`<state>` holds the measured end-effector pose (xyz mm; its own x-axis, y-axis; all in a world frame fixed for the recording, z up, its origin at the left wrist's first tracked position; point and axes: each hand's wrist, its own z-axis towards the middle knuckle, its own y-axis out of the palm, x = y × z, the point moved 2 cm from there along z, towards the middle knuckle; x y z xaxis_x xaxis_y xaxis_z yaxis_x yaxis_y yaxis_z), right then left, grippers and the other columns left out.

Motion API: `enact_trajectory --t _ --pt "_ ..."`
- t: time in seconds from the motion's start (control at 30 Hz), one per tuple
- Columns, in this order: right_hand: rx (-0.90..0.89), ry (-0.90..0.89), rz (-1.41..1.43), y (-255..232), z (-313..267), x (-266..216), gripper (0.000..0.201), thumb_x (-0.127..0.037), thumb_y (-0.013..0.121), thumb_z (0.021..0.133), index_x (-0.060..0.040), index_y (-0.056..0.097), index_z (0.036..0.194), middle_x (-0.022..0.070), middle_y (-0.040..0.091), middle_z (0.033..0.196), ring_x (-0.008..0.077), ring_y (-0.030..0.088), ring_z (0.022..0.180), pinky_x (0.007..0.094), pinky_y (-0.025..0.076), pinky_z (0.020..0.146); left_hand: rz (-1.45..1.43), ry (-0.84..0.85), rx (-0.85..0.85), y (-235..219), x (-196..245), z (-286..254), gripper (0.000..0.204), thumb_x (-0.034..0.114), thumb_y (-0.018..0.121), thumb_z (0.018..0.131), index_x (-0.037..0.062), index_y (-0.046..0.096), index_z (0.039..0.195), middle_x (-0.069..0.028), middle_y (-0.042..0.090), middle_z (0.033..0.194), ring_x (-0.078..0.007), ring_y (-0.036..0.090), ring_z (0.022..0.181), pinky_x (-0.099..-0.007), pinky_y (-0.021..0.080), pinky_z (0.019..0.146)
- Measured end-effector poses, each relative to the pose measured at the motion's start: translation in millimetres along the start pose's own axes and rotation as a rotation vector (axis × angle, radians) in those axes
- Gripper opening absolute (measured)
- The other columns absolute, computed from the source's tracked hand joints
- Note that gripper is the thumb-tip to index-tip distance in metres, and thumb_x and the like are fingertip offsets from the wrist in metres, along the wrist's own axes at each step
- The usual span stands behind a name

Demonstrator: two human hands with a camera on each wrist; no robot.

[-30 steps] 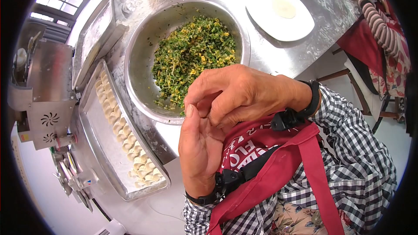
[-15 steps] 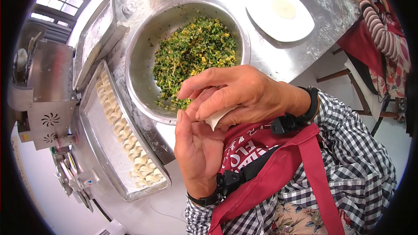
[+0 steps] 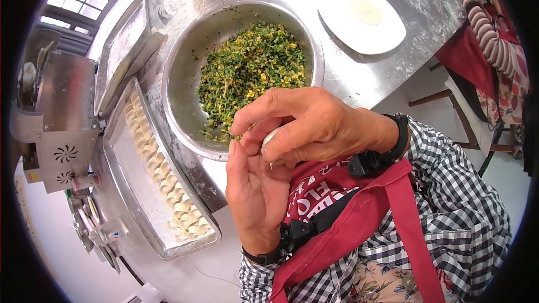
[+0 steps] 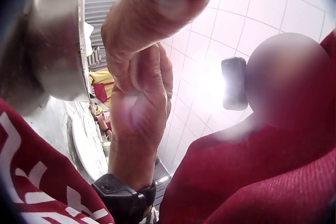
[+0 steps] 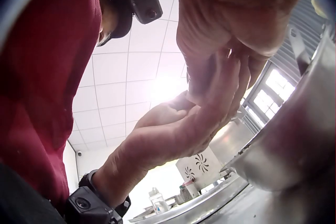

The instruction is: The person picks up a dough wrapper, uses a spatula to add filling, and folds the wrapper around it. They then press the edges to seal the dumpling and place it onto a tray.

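Observation:
In the head view my right hand (image 3: 314, 129) is in front of my chest, thumb and fingers pinching a dumpling (image 3: 270, 137) of white dough. Only a small piece of the dough shows between the fingers. My left hand (image 3: 255, 191) stands upright just below, palm towards the right hand and thumb straight, its tip close to the right fingertips. The other left fingers are hidden behind the right hand. The right wrist view shows the left hand (image 5: 157, 134) reaching up to the right hand (image 5: 236, 19). Both hands overlap the near rim of a steel bowl (image 3: 171, 115).
Chopped green and yellow filling (image 3: 250, 64) lies in the bowl. To the left, a metal tray (image 3: 126, 185) holds rows of dumplings (image 3: 160, 171). A white plate (image 3: 342, 14) bears a round wrapper (image 3: 366, 11). Another person's striped sleeve (image 3: 488, 39) shows at far right.
The right fingers opened slightly and showed a pointed white edge of dough, then closed in again, leaving only a small piece visible. The left hand shifted slightly, staying upright below.

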<state>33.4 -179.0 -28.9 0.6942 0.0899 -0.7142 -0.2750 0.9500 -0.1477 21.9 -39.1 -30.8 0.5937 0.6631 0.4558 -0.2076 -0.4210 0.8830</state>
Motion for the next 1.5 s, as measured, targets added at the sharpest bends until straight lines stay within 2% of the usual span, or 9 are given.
enact_trajectory --t 0.2,0.4,0.57,0.7,0.8,0.87,0.97,1.17,1.5 --pt "0.124 0.043 -0.097 -0.5 2.7 -5.2 0.02 0.004 0.067 0.065 -0.0022 0.064 0.083 0.0148 0.055 0.108 0.0231 0.059 0.089 0.0309 0.049 0.071 -0.045 0.0 0.022 -2.6 0.7 1.0 0.048 0.036 0.028 0.096 -0.0001 0.039 0.125 -0.0127 0.046 0.126 -0.0246 0.047 0.114 -0.0382 0.039 0.094" --pt "0.069 -0.195 -0.181 0.7 5.5 -0.6 0.03 0.002 0.069 0.064 -0.0047 0.064 0.093 0.0135 0.057 0.107 0.0247 0.057 0.093 0.032 0.048 0.074 -0.111 0.032 0.028 -0.1 0.2 1.8 0.045 0.034 0.028 0.097 -0.0001 0.043 0.122 -0.0132 0.047 0.126 -0.0246 0.047 0.114 -0.0389 0.04 0.094" --pt "0.253 -0.026 -0.072 10.5 5.6 -2.3 0.022 -0.004 0.071 0.065 -0.0021 0.062 0.085 0.013 0.06 0.103 0.0265 0.057 0.094 0.0357 0.047 0.077 -0.228 -0.016 -0.155 -1.7 2.2 3.2 0.044 0.033 0.028 0.097 0.0008 0.044 0.122 -0.0128 0.046 0.127 -0.0233 0.047 0.114 -0.0395 0.039 0.095" --pt "0.238 -0.203 -0.29 3.4 9.1 -2.4 0.021 -0.007 0.071 0.065 -0.0026 0.062 0.082 0.0114 0.06 0.102 0.0274 0.058 0.095 0.0372 0.046 0.078 -0.22 0.04 0.004 -5.9 -1.5 1.1 0.04 0.032 0.028 0.097 0.0043 0.045 0.121 -0.0104 0.047 0.126 -0.0226 0.047 0.114 -0.0391 0.038 0.096" --pt "0.096 -0.237 -0.516 3.5 6.9 -4.0 0.022 -0.02 0.065 0.079 -0.0005 0.062 0.089 0.0154 0.06 0.106 0.0303 0.057 0.097 0.0388 0.047 0.077 -0.248 0.077 0.022 3.8 -2.0 2.3 0.039 0.031 0.028 0.097 0.0062 0.046 0.12 -0.009 0.047 0.126 -0.0222 0.047 0.115 -0.0396 0.038 0.096" --pt "0.165 -0.221 -0.507 3.1 7.4 -1.8 0.021 -0.013 0.072 0.065 -0.0041 0.062 0.082 0.0087 0.06 0.105 0.0267 0.058 0.096 0.0382 0.046 0.08 -0.19 0.08 0.07 9.3 -2.5 4.9 0.038 0.031 0.028 0.097 0.0071 0.046 0.121 -0.0083 0.047 0.126 -0.022 0.047 0.115 -0.04 0.038 0.096" --pt "0.202 -0.151 -0.479 4.9 9.5 -2.5 0.023 -0.015 0.071 0.066 -0.0039 0.062 0.084 0.0092 0.06 0.106 0.0272 0.058 0.097 0.0383 0.046 0.08 -0.182 0.078 0.175 3.6 -1.7 5.1 0.038 0.031 0.028 0.097 0.0075 0.046 0.121 -0.0082 0.048 0.126 -0.0212 0.048 0.114 -0.0405 0.039 0.095" --pt "0.251 -0.194 -0.466 7.0 8.6 -1.7 0.022 -0.016 0.07 0.067 -0.0037 0.062 0.085 0.0093 0.06 0.107 0.027 0.058 0.097 0.0383 0.046 0.08 -0.238 0.013 -0.039 -5.1 -1.0 4.0 0.038 0.031 0.029 0.097 0.0083 0.045 0.122 -0.0092 0.049 0.124 -0.0205 0.05 0.112 -0.0412 0.04 0.094" --pt "0.157 -0.115 -0.635 11.1 13.6 -4.4 0.031 -0.013 0.07 0.064 -0.0038 0.061 0.092 0.0112 0.06 0.106 0.0258 0.059 0.094 0.0368 0.046 0.079 -0.249 0.061 0.115 -2.1 -0.3 -0.9 0.034 0.029 0.035 0.095 0.0068 0.047 0.119 -0.0076 0.051 0.119 -0.0189 0.051 0.107 -0.0361 0.041 0.091"
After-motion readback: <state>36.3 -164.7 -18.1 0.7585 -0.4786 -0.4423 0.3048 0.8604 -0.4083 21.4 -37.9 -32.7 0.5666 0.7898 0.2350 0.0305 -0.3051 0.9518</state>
